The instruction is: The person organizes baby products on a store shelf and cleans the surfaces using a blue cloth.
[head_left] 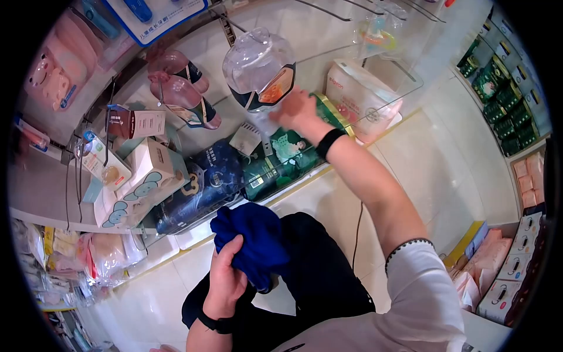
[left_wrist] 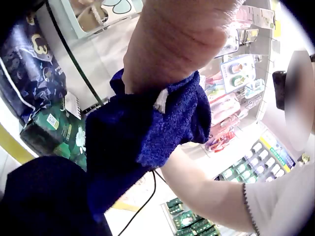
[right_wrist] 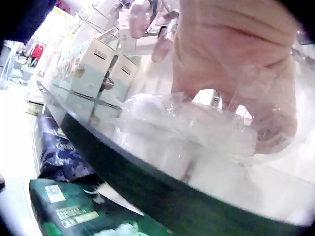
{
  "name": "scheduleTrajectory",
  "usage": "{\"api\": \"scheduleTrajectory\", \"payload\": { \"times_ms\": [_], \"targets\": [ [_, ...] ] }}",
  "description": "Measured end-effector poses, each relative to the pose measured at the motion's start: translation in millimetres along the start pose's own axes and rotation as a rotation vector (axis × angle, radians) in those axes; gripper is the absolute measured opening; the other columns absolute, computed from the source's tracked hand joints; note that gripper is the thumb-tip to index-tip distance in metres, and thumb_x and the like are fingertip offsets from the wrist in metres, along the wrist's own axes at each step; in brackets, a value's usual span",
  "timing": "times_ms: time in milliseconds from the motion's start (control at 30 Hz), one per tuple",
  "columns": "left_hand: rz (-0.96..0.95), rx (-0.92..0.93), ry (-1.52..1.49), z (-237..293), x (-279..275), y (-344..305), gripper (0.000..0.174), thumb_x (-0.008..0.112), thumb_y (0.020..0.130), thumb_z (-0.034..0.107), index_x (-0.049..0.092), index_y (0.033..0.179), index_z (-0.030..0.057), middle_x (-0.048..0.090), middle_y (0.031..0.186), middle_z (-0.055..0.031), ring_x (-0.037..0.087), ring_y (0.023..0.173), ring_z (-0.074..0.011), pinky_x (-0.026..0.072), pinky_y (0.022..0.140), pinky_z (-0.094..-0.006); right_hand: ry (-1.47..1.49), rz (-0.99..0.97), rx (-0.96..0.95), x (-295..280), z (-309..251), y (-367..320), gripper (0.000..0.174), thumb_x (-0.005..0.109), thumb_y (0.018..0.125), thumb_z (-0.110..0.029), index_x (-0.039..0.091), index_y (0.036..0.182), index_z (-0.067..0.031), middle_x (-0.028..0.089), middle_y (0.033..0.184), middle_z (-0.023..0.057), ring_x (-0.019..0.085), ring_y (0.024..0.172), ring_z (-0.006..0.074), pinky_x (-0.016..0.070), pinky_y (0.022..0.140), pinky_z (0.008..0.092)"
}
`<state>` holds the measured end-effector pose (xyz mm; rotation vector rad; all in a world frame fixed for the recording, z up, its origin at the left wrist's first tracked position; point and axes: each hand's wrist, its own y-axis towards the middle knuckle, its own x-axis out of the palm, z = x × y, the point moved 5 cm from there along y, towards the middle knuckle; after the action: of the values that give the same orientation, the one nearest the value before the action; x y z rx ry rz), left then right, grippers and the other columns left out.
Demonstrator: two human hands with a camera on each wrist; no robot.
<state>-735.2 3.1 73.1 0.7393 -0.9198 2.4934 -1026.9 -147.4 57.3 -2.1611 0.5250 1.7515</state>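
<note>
A dark blue cloth is bunched in my left hand, thumb over its near side. In the left wrist view the cloth has a small white tag and hangs below the left hand. My right hand is stretched over the glass shelf, slightly blurred, beside a clear rounded pack with a dark and orange label. The right wrist view has the right hand with bent fingers around clear, crinkled plastic, above the shelf's dark edge. What the plastic contains is unclear.
Dark blue and green packages lie low by the shelf. Boxes and pink-tinted packs are at the left, a white Pigeon bag at the right. Metal hooks project above. A thin cord crosses the floor.
</note>
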Motion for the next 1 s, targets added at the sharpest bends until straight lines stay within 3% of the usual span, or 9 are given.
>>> {"api": "scheduleTrajectory", "payload": {
  "times_ms": [133, 233, 300, 367, 467, 567, 700, 833, 1000],
  "targets": [
    [0.018, 0.025, -0.034, 1.7, 4.1, 13.6, 0.040, 0.050, 0.088, 0.022, 0.044, 0.121, 0.0010, 0.054, 0.117, -0.0126, 0.053, 0.107, -0.0259, 0.0406, 0.095, -0.0383, 0.074, -0.114, -0.059, 17.0, -32.6, -4.4, 0.059, 0.055, 0.072, -0.052, 0.052, 0.117, -0.0133, 0.045, 0.117, 0.0153, 0.038, 0.115, 0.0315, 0.0344, 0.088, 0.0476],
    [0.000, 0.039, -0.122, 6.4, 17.5, 14.6, 0.037, 0.048, 0.089, 0.021, 0.044, 0.120, 0.0010, 0.053, 0.115, -0.0112, 0.053, 0.106, -0.0235, 0.0415, 0.093, -0.0352, 0.042, 0.218, -0.246, -4.7, -38.9, -41.4, 0.062, 0.056, 0.075, -0.051, 0.051, 0.120, -0.0096, 0.047, 0.121, 0.0130, 0.041, 0.110, 0.0295, 0.0344, 0.089, 0.0391],
    [-0.032, 0.052, -0.184, 6.4, 24.5, 16.6, 0.038, 0.048, 0.090, 0.025, 0.044, 0.120, 0.0016, 0.054, 0.115, -0.0102, 0.053, 0.106, -0.0226, 0.0413, 0.093, -0.0345, 0.451, 0.315, -0.530, -21.0, -41.9, -107.5, 0.057, 0.060, 0.076, -0.041, 0.048, 0.123, -0.0117, 0.044, 0.124, 0.0146, 0.038, 0.114, 0.0327, 0.0321, 0.095, 0.0415],
    [-0.073, 0.161, -0.116, 5.1, 30.0, 23.9, 0.044, 0.047, 0.090, 0.037, 0.044, 0.121, 0.0055, 0.051, 0.118, -0.0086, 0.050, 0.109, -0.0225, 0.0396, 0.094, -0.0362, 1.028, -0.042, -0.924, -19.3, -53.7, -170.4, 0.055, 0.064, 0.076, -0.028, 0.045, 0.126, -0.0131, 0.042, 0.122, 0.0170, 0.035, 0.118, 0.0350, 0.0280, 0.100, 0.0430],
    [-0.226, 0.196, 0.051, -5.9, 42.5, 30.7, 0.048, 0.041, 0.092, 0.040, 0.035, 0.129, 0.0092, 0.042, 0.129, -0.0074, 0.039, 0.120, -0.0199, 0.0329, 0.100, -0.0372, 1.048, -0.130, -0.645, -18.3, -42.4, -199.8, 0.057, 0.064, 0.069, -0.006, 0.046, 0.123, -0.0090, 0.041, 0.123, 0.0163, 0.033, 0.123, 0.0322, 0.0266, 0.102, 0.0387],
    [-0.399, 0.310, 0.485, -1.4, 60.3, 42.6, 0.055, 0.050, 0.088, 0.026, 0.028, 0.135, 0.0082, 0.036, 0.135, -0.0078, 0.036, 0.122, -0.0190, 0.0266, 0.103, -0.0344, 1.467, 0.002, -0.475, -15.2, 3.0, -152.2, 0.054, 0.053, 0.063, 0.008, 0.052, 0.115, -0.0061, 0.053, 0.110, 0.0112, 0.048, 0.110, 0.0239, 0.0348, 0.097, 0.0321],
    [0.014, 0.937, 1.674, 10.9, 36.6, 71.5, 0.045, 0.061, 0.077, 0.013, 0.048, 0.120, 0.0053, 0.033, 0.136, -0.0156, 0.031, 0.126, -0.0324, 0.0257, 0.102, -0.0403, 0.784, 0.704, -0.313, -64.8, 79.7, -101.9, 0.048, 0.059, 0.070, -0.004, 0.052, 0.117, -0.0126, 0.044, 0.122, 0.0171, 0.042, 0.113, 0.0341, 0.0349, 0.096, 0.0378],
    [0.288, 0.876, 1.934, -11.9, -0.8, 98.1, 0.061, 0.060, 0.078, 0.027, 0.036, 0.132, 0.0098, 0.027, 0.141, -0.0152, 0.021, 0.131, -0.0343, 0.0115, 0.104, -0.0519, 0.063, 0.104, -0.452, 12.8, 85.5, -57.0, 0.042, 0.040, 0.088, -0.043, 0.041, 0.129, -0.0329, 0.043, 0.128, 0.0133, 0.037, 0.118, 0.0385, 0.0181, 0.104, 0.0489],
    [0.307, 0.847, 2.056, -21.7, -5.0, 104.0, 0.074, 0.064, 0.074, 0.029, 0.028, 0.136, 0.0103, 0.019, 0.144, -0.0146, 0.014, 0.133, -0.0336, 0.0078, 0.105, -0.0520, 0.029, -0.034, -0.236, 6.8, 117.1, 29.3, 0.040, 0.037, 0.090, -0.041, 0.042, 0.128, -0.0317, 0.049, 0.122, 0.0104, 0.044, 0.111, 0.0363, 0.0289, 0.098, 0.0480]
  ]
}}
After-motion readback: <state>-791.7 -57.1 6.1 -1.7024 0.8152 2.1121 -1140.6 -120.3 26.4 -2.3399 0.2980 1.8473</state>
